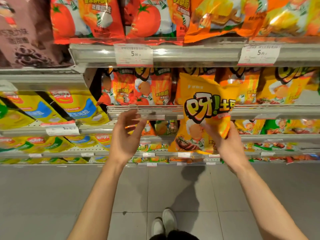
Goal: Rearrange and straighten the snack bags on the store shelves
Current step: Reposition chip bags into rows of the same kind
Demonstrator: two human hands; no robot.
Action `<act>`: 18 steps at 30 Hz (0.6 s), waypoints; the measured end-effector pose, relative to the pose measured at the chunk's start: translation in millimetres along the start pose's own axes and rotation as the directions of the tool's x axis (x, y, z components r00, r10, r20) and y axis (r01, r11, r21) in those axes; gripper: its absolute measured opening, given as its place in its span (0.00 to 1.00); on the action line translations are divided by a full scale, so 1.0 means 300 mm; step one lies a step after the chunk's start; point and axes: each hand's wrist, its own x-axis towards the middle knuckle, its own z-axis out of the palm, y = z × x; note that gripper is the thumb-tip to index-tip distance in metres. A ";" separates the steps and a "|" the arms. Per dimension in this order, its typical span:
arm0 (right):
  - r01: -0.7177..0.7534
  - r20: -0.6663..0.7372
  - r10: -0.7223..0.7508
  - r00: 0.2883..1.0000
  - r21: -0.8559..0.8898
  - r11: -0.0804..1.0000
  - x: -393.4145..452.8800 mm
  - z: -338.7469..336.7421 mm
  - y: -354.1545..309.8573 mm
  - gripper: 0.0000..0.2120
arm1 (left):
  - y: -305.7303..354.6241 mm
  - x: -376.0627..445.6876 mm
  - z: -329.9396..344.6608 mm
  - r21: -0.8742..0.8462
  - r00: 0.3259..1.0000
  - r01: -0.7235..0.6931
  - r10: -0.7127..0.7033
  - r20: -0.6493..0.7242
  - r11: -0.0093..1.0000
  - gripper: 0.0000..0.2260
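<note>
The floor (52, 196) was pale grey tile, with the person's two light shoes (164, 222) on it directly beneath the hands. Ahead stood grey metal store shelves (190, 52), tiered and packed with snack bags.

Above the grip, two price tags (133, 54) clipped to a shelf edge read "5.90" and something beginning with "5"; the rest was too blurred to tell. Over them sat red tomato-print bags (145, 19), with orange-yellow bags (225, 16) further right and a brown bag (26, 32) far to the left. Left of the hands, yellow bags with blue panels (69, 108) leaned at a slant. Behind the held bag stood a row of orange bags (149, 87) showing a cartoon chef.

The right hand (226, 142) pinched a yellow-orange snack bag (202, 110) by its lower right edge, thumb on the front and fingers curled behind. The bag was held off the shelf, in front of the middle shelf's edge, tilted slightly, its top reaching the row behind. It bore big outlined characters "呀!土豆", a white-hatted chef figure and a picture of grilled meat at the lower left; the foil was puffed and glossy.

The left hand (126, 137) hovered apart from the bag, to its left, fingers loosely spread, holding nothing.
</note>
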 end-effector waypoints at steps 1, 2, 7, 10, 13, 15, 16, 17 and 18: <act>-0.028 -0.036 0.028 0.999 -0.013 1.000 -0.020 -0.020 0.006 0.19 | 0.007 -0.028 0.002 -0.026 1.000 0.010 -0.010 -0.005 1.000 0.11; -0.054 -0.060 0.053 0.997 -0.020 0.998 -0.037 -0.042 0.014 0.20 | 0.013 -0.055 0.005 -0.048 1.000 0.019 -0.019 -0.005 0.999 0.09; -0.100 -0.145 0.105 0.984 0.044 0.994 -0.109 -0.167 0.033 0.24 | 0.048 -0.138 0.076 -0.156 0.996 0.087 -0.090 -0.007 0.984 0.07; -0.113 -0.192 0.125 0.973 0.072 0.991 -0.123 -0.251 0.051 0.22 | 0.077 -0.163 0.154 -0.191 0.994 0.105 -0.106 0.007 0.976 0.07; -0.119 -0.205 0.135 0.969 0.085 0.989 -0.109 -0.356 0.083 0.24 | 0.115 -0.184 0.262 -0.209 0.994 0.110 -0.104 0.041 0.972 0.08; -0.118 -0.206 0.131 0.970 0.070 0.990 -0.082 -0.437 0.106 0.27 | 0.145 -0.198 0.353 -0.217 0.996 0.087 -0.078 0.048 0.972 0.07; -0.115 -0.205 0.123 0.971 0.052 0.992 -0.064 -0.481 0.119 0.27 | 0.160 -0.204 0.406 -0.212 0.997 0.074 -0.065 0.049 0.975 0.06; -0.110 -0.202 0.115 0.973 0.036 0.993 -0.043 -0.528 0.130 0.27 | 0.177 -0.210 0.462 -0.199 0.997 0.061 -0.052 0.049 0.978 0.06; -0.101 -0.194 0.104 0.975 0.023 0.995 -0.020 -0.577 0.141 0.27 | 0.196 -0.214 0.524 -0.185 0.998 0.050 -0.042 0.046 0.981 0.06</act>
